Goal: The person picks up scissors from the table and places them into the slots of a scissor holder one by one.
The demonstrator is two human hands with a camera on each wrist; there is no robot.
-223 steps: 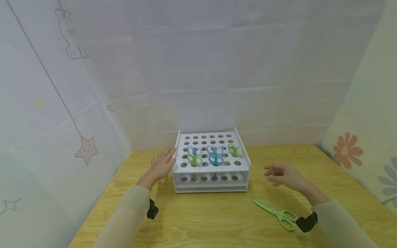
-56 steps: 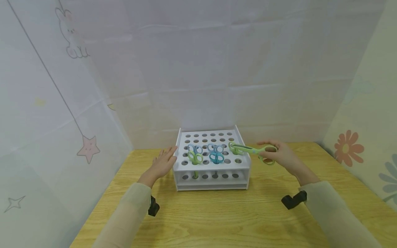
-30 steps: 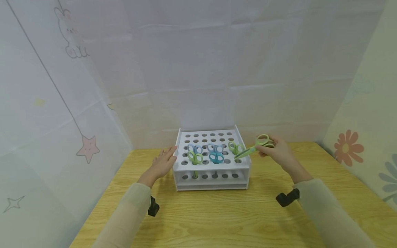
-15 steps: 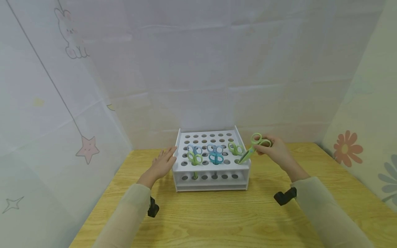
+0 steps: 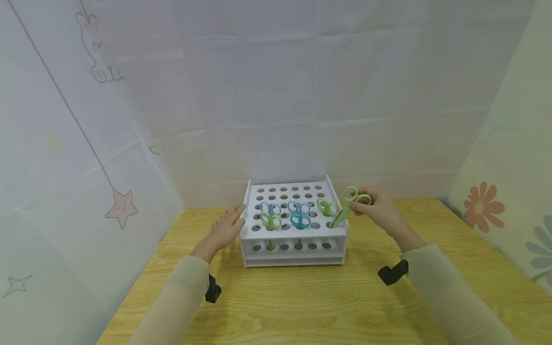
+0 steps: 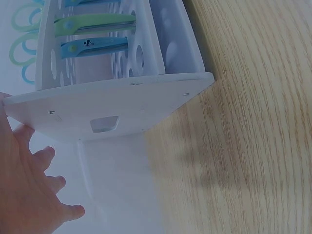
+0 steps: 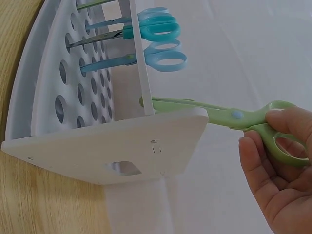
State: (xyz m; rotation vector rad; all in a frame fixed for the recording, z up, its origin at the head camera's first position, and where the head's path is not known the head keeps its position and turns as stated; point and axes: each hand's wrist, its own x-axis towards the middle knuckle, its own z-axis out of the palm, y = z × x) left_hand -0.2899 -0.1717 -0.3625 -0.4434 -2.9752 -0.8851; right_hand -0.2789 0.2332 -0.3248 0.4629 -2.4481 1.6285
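Note:
My right hand (image 5: pixel 376 207) pinches green scissors (image 7: pixel 219 116) by the handle loops, thumb on top in the right wrist view. They lean with blades down, the tip just through the front right hole of the white rack (image 5: pixel 293 263). My left hand (image 5: pixel 225 229) lies against the rack's left side, fingers straight and spread, with fingertips at the top edge in the left wrist view. Also standing in the rack are green scissors (image 5: pixel 270 221) at front left, teal scissors (image 5: pixel 300 221), two light blue pairs behind, and another green pair (image 5: pixel 327 207) at right.
The rack has a perforated top plate and a lower perforated shelf (image 7: pixel 53 87), with several bare holes in rows. It stands on a wood-grain table (image 5: pixel 293 306). A pale cloth wall (image 5: pixel 284 96) rises behind, with printed cloth at both sides.
The green scissors lay on the table at right; my right hand has picked them up, carried them to the rack and tilted the blades down into the front right hole. My left hand stays put.

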